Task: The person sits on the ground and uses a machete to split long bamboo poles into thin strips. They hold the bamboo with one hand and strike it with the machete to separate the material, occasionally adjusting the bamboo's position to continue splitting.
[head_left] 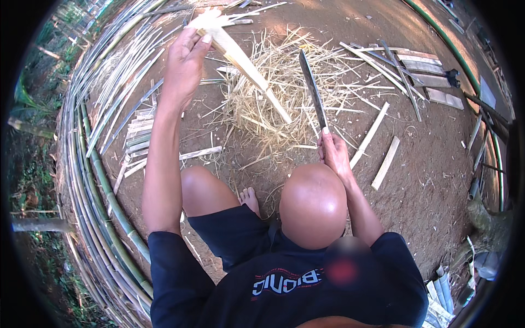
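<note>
In the upper left, the left hand [186, 68] is pinching a bamboo strip [244, 64], seemingly avoiding the machete [313, 90] the right hand [335, 154] is gripping.

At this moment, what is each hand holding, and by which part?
The left hand holds a pale split strip near its far, wider end. The right hand grips a long-bladed knife by its handle end, mostly hidden in the fist.
</note>
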The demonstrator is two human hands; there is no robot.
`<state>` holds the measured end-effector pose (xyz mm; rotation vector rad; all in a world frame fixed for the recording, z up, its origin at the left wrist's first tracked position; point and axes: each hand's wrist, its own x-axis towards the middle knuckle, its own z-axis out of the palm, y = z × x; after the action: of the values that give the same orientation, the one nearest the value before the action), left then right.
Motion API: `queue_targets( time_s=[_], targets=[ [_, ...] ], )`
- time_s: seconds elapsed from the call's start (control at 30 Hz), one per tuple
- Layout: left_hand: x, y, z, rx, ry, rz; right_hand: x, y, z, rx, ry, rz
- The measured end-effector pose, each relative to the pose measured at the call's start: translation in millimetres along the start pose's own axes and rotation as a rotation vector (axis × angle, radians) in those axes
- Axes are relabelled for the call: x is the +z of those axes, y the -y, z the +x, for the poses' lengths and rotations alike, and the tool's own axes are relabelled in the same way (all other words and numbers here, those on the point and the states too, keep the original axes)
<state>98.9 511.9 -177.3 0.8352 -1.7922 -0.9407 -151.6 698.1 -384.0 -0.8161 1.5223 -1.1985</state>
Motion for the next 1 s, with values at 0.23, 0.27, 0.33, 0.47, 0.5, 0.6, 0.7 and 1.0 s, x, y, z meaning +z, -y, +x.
queue_targets(
  time_s=[0.23,0.27,0.33,0.47,0.5,0.6,0.7,1.0],
  targets=[
    [12.1,0.1,6.4,-0.016,0.027,-0.117,9.8,33.2,-4.7,-0.068,0.043,-0.002],
    [15.7,-8.0,3.6,-0.023,0.040,-0.125,8.7,37.1,-4.9,-0.080,0.037,-0.008],
    [17.4,-13.0,3.4,-0.023,0.065,-0.135,7.8,42.1,-5.2,-0.116,0.055,-0.019],
    [1.8,6.0,9.1,0.061,-0.031,0.017,12.4,64.5,-9.9,-0.161,0.100,-0.023],
    [-4.5,13.6,11.0,0.094,-0.090,0.098,15.5,71.5,-12.0,-0.183,0.120,-0.010],
    [18.9,-7.2,6.1,0.245,-0.120,-0.118,10.9,86.1,-12.2,-0.254,0.113,-0.011],
    [23.0,-2.9,-3.1,0.213,-0.046,-0.113,21.0,97.8,-18.8,-0.279,0.139,0.020],
    [32.5,-24.6,-34.7,0.168,-0.047,0.024,29.6,133.9,-39.7,-0.376,0.135,-0.054]
  ],
)
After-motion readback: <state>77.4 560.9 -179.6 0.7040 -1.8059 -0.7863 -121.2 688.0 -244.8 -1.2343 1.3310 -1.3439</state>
